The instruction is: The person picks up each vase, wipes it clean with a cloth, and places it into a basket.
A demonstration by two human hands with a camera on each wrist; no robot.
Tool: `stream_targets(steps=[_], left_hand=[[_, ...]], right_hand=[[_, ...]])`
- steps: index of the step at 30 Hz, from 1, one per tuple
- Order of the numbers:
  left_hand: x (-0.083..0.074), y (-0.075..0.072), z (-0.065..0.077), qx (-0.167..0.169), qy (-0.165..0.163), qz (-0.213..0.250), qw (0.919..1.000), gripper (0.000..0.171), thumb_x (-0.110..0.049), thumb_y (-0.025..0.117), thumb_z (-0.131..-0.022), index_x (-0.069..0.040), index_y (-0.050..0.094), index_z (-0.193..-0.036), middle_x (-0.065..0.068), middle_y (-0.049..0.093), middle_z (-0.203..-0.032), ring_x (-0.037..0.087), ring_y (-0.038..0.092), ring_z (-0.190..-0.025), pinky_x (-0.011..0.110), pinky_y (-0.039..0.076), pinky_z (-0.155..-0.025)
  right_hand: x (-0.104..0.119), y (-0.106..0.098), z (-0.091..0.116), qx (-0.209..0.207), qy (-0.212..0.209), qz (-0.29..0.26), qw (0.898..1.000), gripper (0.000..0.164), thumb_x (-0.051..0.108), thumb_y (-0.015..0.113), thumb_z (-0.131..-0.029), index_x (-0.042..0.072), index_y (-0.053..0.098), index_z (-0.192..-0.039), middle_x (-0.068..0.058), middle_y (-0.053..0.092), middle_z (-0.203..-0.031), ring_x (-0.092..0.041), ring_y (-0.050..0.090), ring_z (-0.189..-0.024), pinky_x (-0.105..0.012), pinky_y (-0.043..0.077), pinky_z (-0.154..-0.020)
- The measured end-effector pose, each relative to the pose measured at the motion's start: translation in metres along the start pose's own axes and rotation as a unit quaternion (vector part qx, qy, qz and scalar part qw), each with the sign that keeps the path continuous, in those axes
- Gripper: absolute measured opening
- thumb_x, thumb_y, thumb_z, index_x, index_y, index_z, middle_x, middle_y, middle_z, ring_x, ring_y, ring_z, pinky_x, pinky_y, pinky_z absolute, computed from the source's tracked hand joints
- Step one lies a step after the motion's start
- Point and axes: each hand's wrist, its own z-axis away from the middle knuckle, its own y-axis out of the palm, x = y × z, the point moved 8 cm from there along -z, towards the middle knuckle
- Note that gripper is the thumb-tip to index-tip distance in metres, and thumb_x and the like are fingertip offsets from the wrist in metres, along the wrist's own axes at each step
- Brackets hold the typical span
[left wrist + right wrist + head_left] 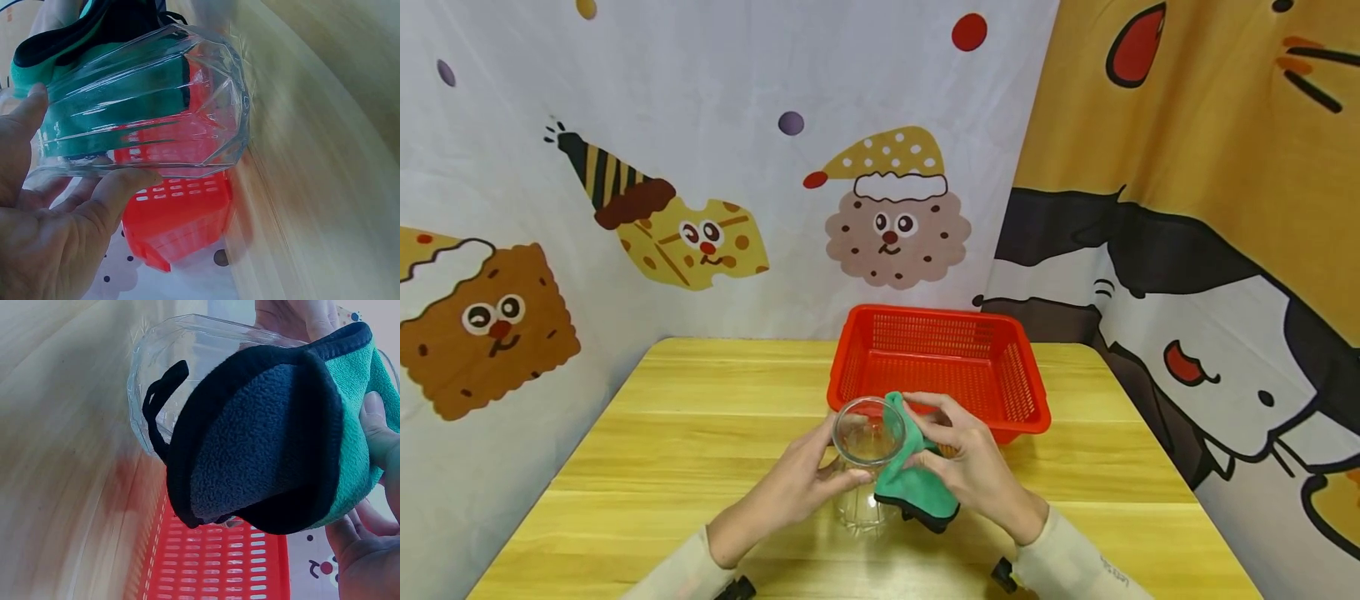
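Clear glass jar sits at six o'clock of the head view's centre, its round mouth facing up toward the camera. Over at its nine o'clock side, the left hand holds it, thumb and fingers curved round the wall below the rim. At three o'clock of the jar, the right hand pinches a green cloth between thumb and fingers. This cloth lies against the jar from the rim's two o'clock down to about four o'clock, its lower part hanging free. It has black trim, and the right wrist view shows a dark grey-blue, fleecy face and a black loop. Through the clear wall, the left wrist view shows green cloth and red plastic. The jar's base is close to the desk; whether it touches, I cannot tell.

Toward one to two o'clock from the jar, a red basket with perforated walls stands on the desk. Beyond, at twelve o'clock, hangs a white curtain printed with cartoon figures. Pale sleeves enter from seven and five o'clock.
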Motion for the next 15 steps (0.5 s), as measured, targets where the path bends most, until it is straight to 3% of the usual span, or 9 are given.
stream_targets(steps=[5, 15], left_hand=[[-0.001, -0.0002, -0.0008, 0.004, 0.004, 0.002, 1.0, 0.07, -0.024, 0.087, -0.108, -0.009, 0.052, -0.166, 0.021, 0.071, -0.157, 0.049, 0.069, -0.149, 0.034, 0.072, -0.099], [0.0003, -0.0001, -0.0008, -0.004, 0.02, -0.009, 0.9998, 0.067, -0.023, 0.087, -0.107, -0.01, 0.054, -0.164, 0.022, 0.073, -0.154, 0.052, 0.071, -0.144, 0.036, 0.074, -0.097]], right_hand=[[-0.0018, 0.002, -0.0011, 0.017, 0.001, -0.021, 1.0, 0.067, 0.004, 0.097, -0.09, 0.004, 0.074, -0.153, -0.016, 0.076, -0.157, -0.035, 0.081, -0.134, -0.025, 0.069, -0.107], [0.0008, 0.0065, -0.004, 0.033, -0.035, -0.034, 0.998, 0.067, 0.002, 0.095, -0.091, 0.004, 0.074, -0.155, -0.009, 0.083, -0.147, -0.029, 0.083, -0.127, -0.039, 0.073, -0.106]])
